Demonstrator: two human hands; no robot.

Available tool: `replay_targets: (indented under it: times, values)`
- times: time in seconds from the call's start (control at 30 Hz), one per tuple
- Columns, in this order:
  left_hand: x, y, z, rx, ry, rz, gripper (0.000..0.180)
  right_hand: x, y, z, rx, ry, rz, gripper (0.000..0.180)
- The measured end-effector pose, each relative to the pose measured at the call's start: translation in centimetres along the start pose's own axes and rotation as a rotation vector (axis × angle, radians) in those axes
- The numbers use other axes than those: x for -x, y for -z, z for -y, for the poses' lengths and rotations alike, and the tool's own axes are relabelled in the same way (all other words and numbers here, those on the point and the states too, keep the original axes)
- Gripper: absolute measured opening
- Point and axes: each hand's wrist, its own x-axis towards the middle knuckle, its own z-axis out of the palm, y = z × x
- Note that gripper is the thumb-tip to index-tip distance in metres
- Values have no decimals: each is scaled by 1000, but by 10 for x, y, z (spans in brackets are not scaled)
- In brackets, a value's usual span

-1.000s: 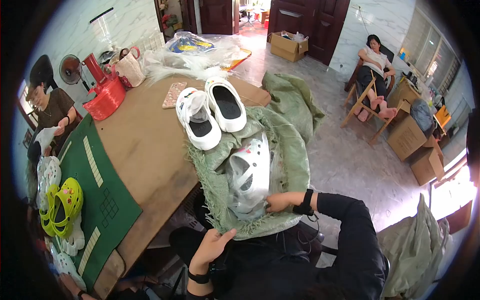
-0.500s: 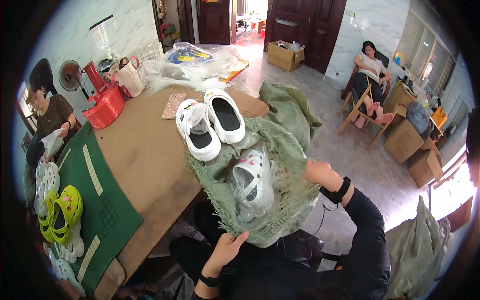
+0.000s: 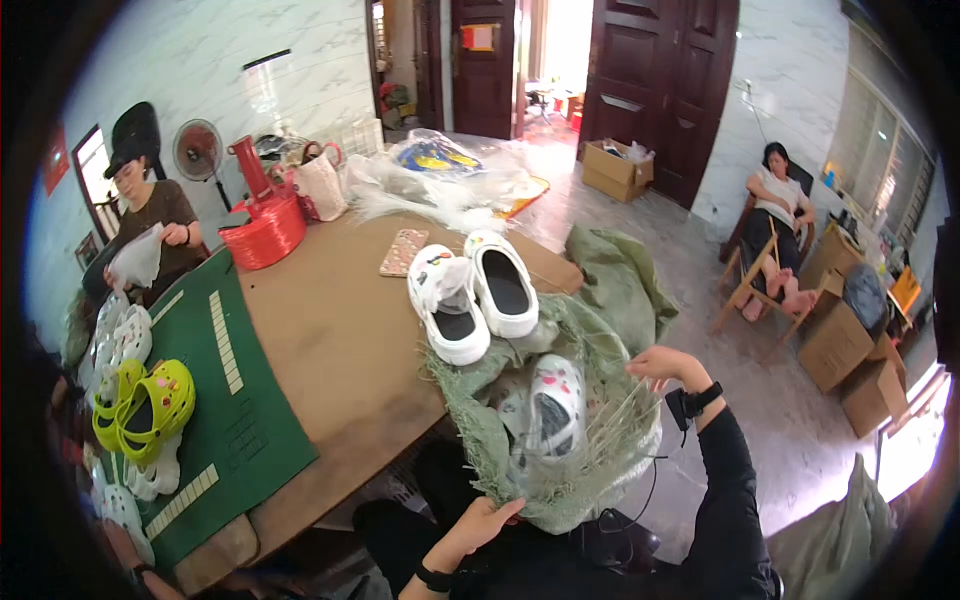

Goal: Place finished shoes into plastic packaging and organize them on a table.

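Note:
A green woven sack [image 3: 600,490] with a frayed rim hangs wide-mouthed at the table's near edge. My left hand [image 3: 480,523] pinches its near rim between thumb and fingers. At the right side of the mouth, my right hand [image 3: 672,368] has its fingertips closed on the frayed edge. Inside the sack lies a white clog [image 3: 558,405] with coloured charms, partly in clear plastic; more pale shapes beside it are hard to make out. Just beyond the sack, a pair of white clogs [image 3: 505,290] with dark insoles rests on the table, clear plastic tucked into one.
On the brown table [image 3: 330,320] are a phone in a patterned case [image 3: 404,252], a red twine roll [image 3: 265,235] and heaped clear plastic bags [image 3: 430,185]. Yellow-green clogs [image 3: 155,410] sit on a green mat [image 3: 265,430]. A co-worker [image 3: 165,220] holds a plastic bag; another person [image 3: 780,205] sits at right.
The view has swung left, so everything sits further right and lower. The clog in the sack now stands more upright. My right hand's fingers have straightened somewhat at the rim.

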Motion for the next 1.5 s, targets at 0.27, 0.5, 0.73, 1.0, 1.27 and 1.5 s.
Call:
replay_targets:
  times: [0.27,0.5,0.73,1.0,1.27,1.5]
  values:
    - [4,11,-9,-164,-129,-69,41,-4,-26,156,89,833,-868,47]
    - [2,-9,-12,-325,-396,-14,41,-59,-89,183,502,720,-720,85]
    - [-12,-9,28,-144,-269,-144,41,-54,-85,203,378,779,-551,82]
    - [-12,12,13,-395,-169,-170,44,51,-156,151,425,1260,-380,55]
    - [-7,12,20,-418,-200,-253,26,63,-225,130,341,811,-277,66]
    - [27,19,-11,-289,-170,-263,29,85,-222,176,420,1096,-488,53]
